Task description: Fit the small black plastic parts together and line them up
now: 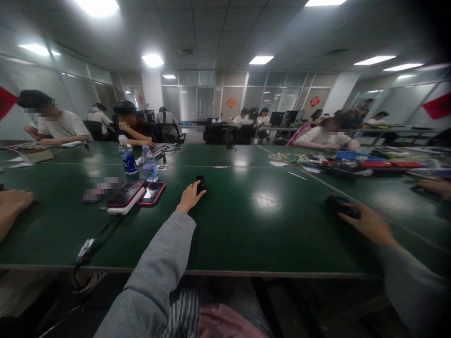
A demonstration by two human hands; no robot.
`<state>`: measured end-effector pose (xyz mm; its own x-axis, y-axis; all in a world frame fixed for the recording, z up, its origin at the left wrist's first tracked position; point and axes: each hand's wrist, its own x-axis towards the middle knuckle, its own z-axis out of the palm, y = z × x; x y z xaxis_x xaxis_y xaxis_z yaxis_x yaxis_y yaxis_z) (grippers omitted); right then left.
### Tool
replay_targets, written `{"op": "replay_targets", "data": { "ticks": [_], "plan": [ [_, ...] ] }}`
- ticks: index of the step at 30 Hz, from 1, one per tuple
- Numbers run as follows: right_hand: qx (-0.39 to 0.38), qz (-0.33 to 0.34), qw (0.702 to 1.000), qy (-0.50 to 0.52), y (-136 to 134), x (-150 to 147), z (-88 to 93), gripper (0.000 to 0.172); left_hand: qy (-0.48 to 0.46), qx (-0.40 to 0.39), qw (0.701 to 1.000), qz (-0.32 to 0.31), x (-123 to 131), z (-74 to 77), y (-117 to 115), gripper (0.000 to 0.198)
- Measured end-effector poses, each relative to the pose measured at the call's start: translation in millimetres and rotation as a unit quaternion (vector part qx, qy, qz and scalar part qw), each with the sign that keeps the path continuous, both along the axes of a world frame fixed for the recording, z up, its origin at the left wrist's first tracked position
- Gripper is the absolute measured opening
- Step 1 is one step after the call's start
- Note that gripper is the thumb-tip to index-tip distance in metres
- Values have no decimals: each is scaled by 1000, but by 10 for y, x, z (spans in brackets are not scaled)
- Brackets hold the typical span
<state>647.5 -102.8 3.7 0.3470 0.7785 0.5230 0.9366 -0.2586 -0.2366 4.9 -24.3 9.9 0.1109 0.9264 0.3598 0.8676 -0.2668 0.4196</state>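
My left hand (189, 194), in a grey sleeve, rests on the green table with its fingers closed around a small black block-shaped device (200, 179). Only the device's far end and right side show; its exact kind cannot be made out. Farther right, my right hand (372, 222) grips a larger black object (341, 205) with rounded edges. That object lies on the tabletop, blurred, and part of it is hidden under the fingers. The two hands are well apart.
Left of my left hand lie a red-edged phone (151, 193), another phone (126, 193) on a white block and two bottles (150, 165). Tangled cables and tools (347, 163) are at the far right. Other people's hands (16, 203) rest at both sides of the table (246, 244).
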Motion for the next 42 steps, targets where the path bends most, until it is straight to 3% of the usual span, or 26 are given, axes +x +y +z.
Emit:
{"op": "replay_targets", "data": {
  "ticks": [2,5,9,12,14,20,29,42],
  "plan": [
    [-85,25,996,26,292,-640,114,50,2,1,1000,-1,0,-6,10,64],
    [-87,85,993,1,627,-1821,216,47,0,5,1000,-1,1,-19,29,64],
    [-69,183,981,-11,854,-3364,242,42,4,9,1000,-2,8,-30,40,64],
    [-75,226,971,-21,899,-4155,235,42,10,18,1000,0,16,-30,31,61],
    [-78,231,970,-24,892,-4436,227,44,12,21,1000,3,18,-29,22,60],
    [-84,240,967,-32,795,-4506,182,50,9,11,1000,16,81,-40,33,61],
    [-83,249,965,-20,755,-4462,108,55,35,3,999,21,453,-54,123,61],
    [-77,302,950,6,859,-4387,6,58,64,-7,998,-1,377,-44,79,68]
  ]
}}
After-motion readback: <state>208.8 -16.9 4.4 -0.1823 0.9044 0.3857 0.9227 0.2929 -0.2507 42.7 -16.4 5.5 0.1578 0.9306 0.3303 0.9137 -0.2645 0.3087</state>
